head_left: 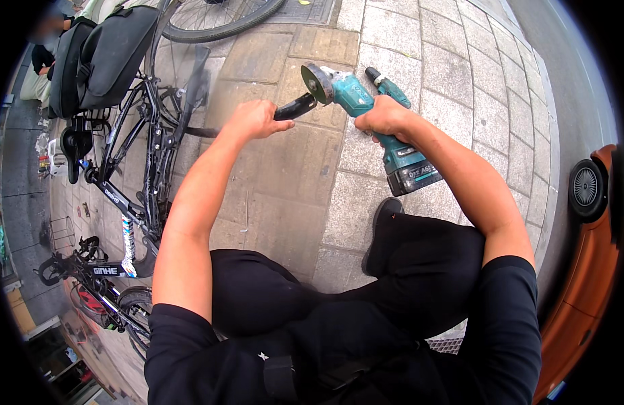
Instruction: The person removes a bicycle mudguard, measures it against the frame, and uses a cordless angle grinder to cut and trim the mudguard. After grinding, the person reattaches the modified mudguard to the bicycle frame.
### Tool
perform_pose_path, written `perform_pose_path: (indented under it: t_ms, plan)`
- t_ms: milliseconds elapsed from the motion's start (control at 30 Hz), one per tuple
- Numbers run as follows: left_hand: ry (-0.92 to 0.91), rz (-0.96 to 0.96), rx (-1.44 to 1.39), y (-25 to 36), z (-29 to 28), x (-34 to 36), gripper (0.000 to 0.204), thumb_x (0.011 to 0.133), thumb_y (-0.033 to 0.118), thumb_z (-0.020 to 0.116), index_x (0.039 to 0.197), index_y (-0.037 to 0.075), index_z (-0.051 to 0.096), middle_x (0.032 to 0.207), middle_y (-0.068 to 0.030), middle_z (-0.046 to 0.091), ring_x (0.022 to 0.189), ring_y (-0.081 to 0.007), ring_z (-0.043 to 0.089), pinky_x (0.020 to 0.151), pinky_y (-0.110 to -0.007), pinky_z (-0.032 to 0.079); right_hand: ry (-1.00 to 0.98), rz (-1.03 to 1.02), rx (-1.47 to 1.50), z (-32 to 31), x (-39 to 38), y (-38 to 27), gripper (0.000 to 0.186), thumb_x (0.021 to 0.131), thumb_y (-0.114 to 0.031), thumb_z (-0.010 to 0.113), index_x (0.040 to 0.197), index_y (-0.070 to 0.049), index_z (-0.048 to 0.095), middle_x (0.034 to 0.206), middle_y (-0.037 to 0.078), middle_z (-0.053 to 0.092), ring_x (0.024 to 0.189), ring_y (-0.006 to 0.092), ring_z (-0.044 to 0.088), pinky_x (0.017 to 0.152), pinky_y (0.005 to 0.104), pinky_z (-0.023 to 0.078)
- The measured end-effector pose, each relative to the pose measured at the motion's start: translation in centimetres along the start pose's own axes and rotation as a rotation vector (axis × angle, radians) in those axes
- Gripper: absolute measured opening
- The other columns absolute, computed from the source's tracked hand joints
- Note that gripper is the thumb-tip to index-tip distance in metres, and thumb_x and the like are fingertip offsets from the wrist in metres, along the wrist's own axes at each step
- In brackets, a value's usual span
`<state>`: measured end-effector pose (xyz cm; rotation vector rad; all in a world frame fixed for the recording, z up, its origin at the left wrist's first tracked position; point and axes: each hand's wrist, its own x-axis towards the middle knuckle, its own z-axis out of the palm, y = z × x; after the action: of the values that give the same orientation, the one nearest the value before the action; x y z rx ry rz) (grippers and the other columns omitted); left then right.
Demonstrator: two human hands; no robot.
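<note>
My left hand (254, 120) is closed around a black tube (296, 107). The tube's far end points right, toward the cutting disc. My right hand (386, 119) grips a teal cordless angle grinder (352, 94) by its body, with a black battery (414, 178) at the near end. The round disc (317, 82) overlaps the tube's end; whether they touch, I cannot tell. Just beyond my right hand, a teal cordless drill (393, 91) lies on the paving.
Bicycles (151, 145) crowd the left, one with black panniers (113, 61). A wheel (221, 20) lies at the top. A thin L-shaped hex key (246, 212) is on the paving (285, 216). Another person (45, 50) is at far left. An orange car (582, 283) stands at right.
</note>
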<state>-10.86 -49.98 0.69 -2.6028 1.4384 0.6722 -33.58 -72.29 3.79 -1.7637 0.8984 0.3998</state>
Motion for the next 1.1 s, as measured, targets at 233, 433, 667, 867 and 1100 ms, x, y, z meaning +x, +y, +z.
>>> perform_pose_path:
  t_ms: [233, 433, 667, 867, 1100]
  plan:
    - [-0.003, 0.003, 0.000, 0.0, 0.0, 0.0, 0.073, 0.085, 0.075, 0.070, 0.089, 0.002, 0.076, 0.087, -0.0205, 0.075, 0.090, -0.0398, 0.074, 0.082, -0.049, 0.057, -0.010, 0.004, -0.017, -0.1, 0.0, 0.0, 0.028, 0.082, -0.014, 0.078, 0.089, 0.011, 0.067, 0.078, 0.013, 0.065, 0.058, 0.0197, 0.062, 0.050, 0.0378, 0.050]
    - [-0.007, 0.002, 0.000, 0.1, 0.0, 0.0, 0.072, 0.085, 0.074, 0.070, 0.089, 0.002, 0.076, 0.087, -0.0203, 0.075, 0.091, -0.0398, 0.074, 0.082, -0.049, 0.056, -0.014, 0.003, -0.056, -0.2, 0.3, -0.1, 0.028, 0.082, -0.014, 0.078, 0.092, 0.010, 0.068, 0.076, 0.013, 0.066, 0.057, 0.0195, 0.063, 0.050, 0.0379, 0.050]
    - [-0.013, 0.007, -0.002, -0.2, 0.2, -0.1, 0.072, 0.085, 0.074, 0.070, 0.089, 0.003, 0.076, 0.088, -0.0204, 0.076, 0.091, -0.0405, 0.074, 0.082, -0.049, 0.056, 0.012, 0.006, -0.055, 0.0, -0.7, -0.7, 0.028, 0.083, -0.015, 0.078, 0.093, 0.009, 0.067, 0.075, 0.012, 0.065, 0.057, 0.0196, 0.062, 0.050, 0.0384, 0.050]
    - [-0.019, -0.007, -0.006, 0.1, -0.1, -0.1, 0.073, 0.085, 0.075, 0.070, 0.088, 0.002, 0.076, 0.089, -0.0210, 0.076, 0.092, -0.0406, 0.074, 0.082, -0.049, 0.056, 0.006, 0.008, -0.054, 0.0, -0.4, -0.5, 0.029, 0.083, -0.015, 0.079, 0.092, 0.010, 0.067, 0.076, 0.013, 0.065, 0.058, 0.0199, 0.063, 0.050, 0.0384, 0.050]
    - [-0.006, -0.002, -0.002, 0.0, 0.1, 0.2, 0.074, 0.085, 0.075, 0.070, 0.088, 0.002, 0.076, 0.088, -0.0214, 0.076, 0.090, -0.0408, 0.074, 0.080, -0.050, 0.056, 0.004, 0.011, -0.064, 0.0, 0.0, -0.3, 0.031, 0.083, -0.016, 0.079, 0.091, 0.012, 0.067, 0.077, 0.014, 0.067, 0.058, 0.0206, 0.063, 0.050, 0.0388, 0.050]
